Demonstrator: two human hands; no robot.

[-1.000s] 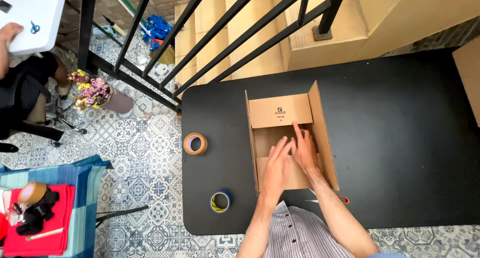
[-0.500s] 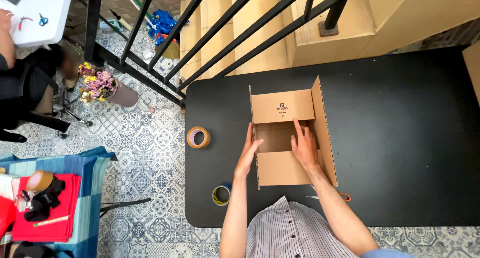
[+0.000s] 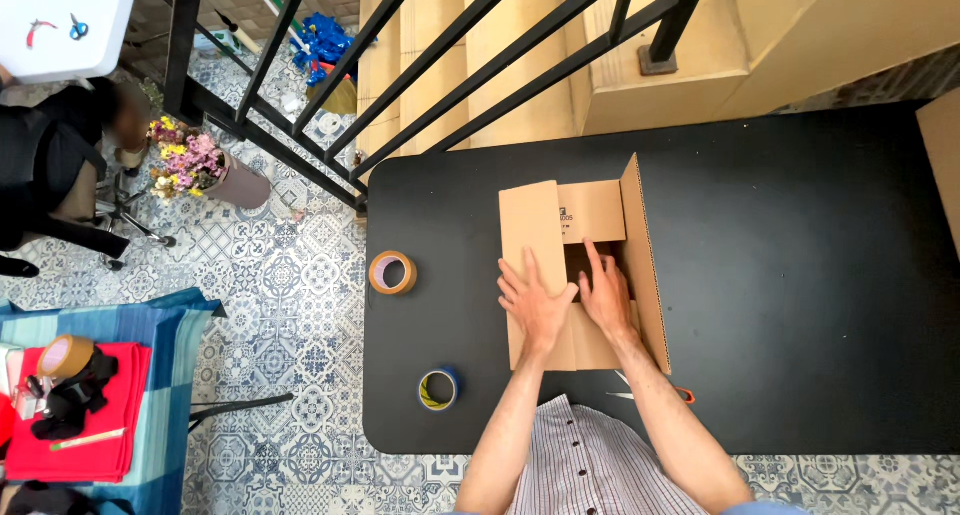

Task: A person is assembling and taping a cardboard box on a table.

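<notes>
Your black worktop (image 3: 800, 275) carries everything here, with its rounded left edge toward the patterned tile floor (image 3: 280, 305) and its far edge against the stair railing (image 3: 450, 65). To the right of the box the surface lies bare all the way to the right edge, so the most open room is on that side.

The cardboard box (image 3: 590, 215) sits near the middle of the worktop, closer to the near edge where you stand. Its long axis runs from the near edge to the far edge, and its open top faces up at you. The right flap (image 3: 648, 265) stands up on edge, while the left flap (image 3: 535, 230) is folded flat over the opening.

Your left hand (image 3: 537, 303) lies flat, fingers spread, palm down on that left flap, gripping nothing. Your right hand (image 3: 606, 297) is also open and flat, just beside the left, fingers pointing into the box, holding nothing.

Left of the box, near the left edge, lies a brown tape roll (image 3: 393, 272). A blue-rimmed tape roll (image 3: 438, 389) sits near the near left corner.
</notes>
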